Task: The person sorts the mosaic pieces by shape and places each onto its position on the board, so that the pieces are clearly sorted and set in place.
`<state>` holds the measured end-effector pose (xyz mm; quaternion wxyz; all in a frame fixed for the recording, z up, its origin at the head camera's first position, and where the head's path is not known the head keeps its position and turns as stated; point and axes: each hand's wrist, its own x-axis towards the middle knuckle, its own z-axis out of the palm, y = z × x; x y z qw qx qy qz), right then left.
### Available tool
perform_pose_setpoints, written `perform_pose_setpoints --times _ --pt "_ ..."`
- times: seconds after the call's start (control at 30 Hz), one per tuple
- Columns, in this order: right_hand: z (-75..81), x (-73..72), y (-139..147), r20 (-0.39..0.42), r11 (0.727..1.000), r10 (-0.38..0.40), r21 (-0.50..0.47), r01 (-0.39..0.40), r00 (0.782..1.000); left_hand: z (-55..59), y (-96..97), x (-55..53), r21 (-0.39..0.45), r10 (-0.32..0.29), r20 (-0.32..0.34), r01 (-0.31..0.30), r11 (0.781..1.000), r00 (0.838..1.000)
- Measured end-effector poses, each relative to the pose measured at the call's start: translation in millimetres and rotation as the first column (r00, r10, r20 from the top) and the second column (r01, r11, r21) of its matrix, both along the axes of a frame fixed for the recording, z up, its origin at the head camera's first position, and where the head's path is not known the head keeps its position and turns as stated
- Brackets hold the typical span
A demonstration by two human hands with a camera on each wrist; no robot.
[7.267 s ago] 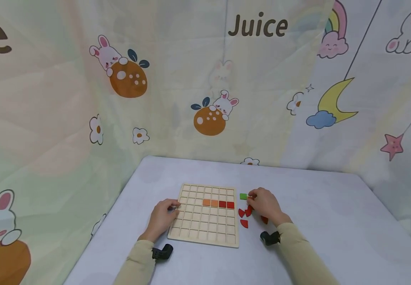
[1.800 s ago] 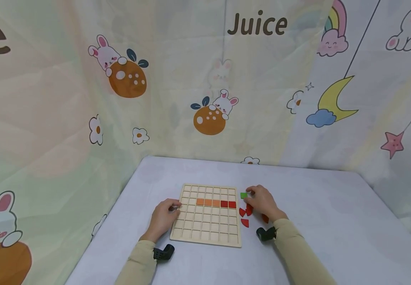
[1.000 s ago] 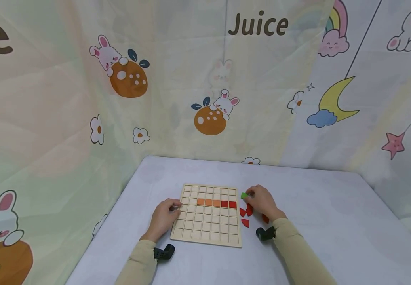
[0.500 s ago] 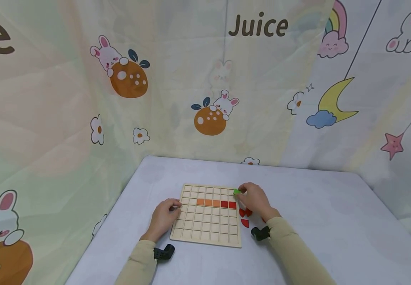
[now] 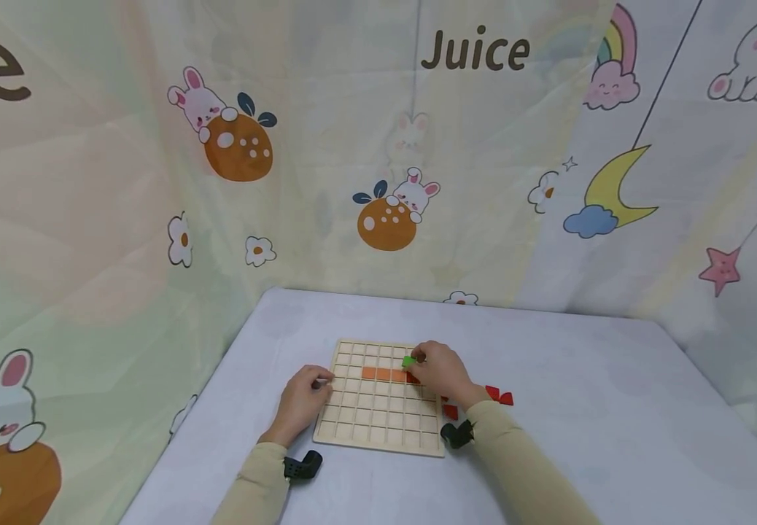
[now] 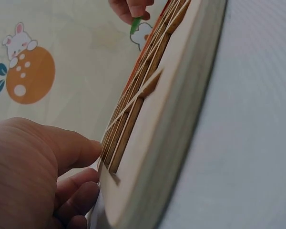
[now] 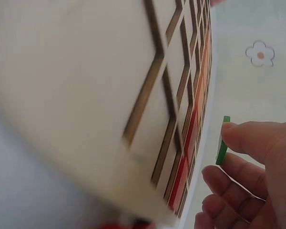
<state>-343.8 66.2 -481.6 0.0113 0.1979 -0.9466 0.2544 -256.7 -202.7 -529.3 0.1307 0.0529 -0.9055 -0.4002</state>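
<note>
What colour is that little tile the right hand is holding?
The tile is green; the right wrist view shows it best.

- left arm [image 5: 250, 485]: beige-sleeved, rising from the lower edge of the head view, slanting forward and to the right
- left wrist [image 5: 275, 434]: bare, nearly in line with the arm
- left grip [image 5: 297, 402]: left thumb [image 6: 78, 149] stretched out, left fingers [image 6: 81, 199] loosely bent beneath it
- right arm [image 5: 529, 467]: beige-sleeved, reaching forward and to the left
- right wrist [image 5: 474, 395]: bare
- right grip [image 5: 443, 370]: a little farther forward than the left, right thumb [image 7: 250, 136] and right forefinger [image 7: 246, 172] opposed in a pinch, the remaining fingers curled below
</note>
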Motion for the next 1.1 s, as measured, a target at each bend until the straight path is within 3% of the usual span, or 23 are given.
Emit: perform_pose_setpoints --times 0.43,0.7,1.1 --pt "0.1 7.2 -25.3 -0.017 0.996 0.088 0.031 -0.088 0.996 -1.5 7.1 -1.5 -0.001 -0.023 -0.002 0.023 1.000 1.000" --pt "-0.7 9.5 -42.9 -0.032 0.989 0.146 0.001 -0.146 0.989 2.3 4.0 -0.1 0.000 0.003 0.013 -0.003 1.000 1.000" --pt "-2.9 15.6 -70.0 -0.068 0.978 0.208 0.030 -0.207 0.976 0.6 -0.2 0.1 -0.022 0.007 0.002 -0.007 1.000 1.000"
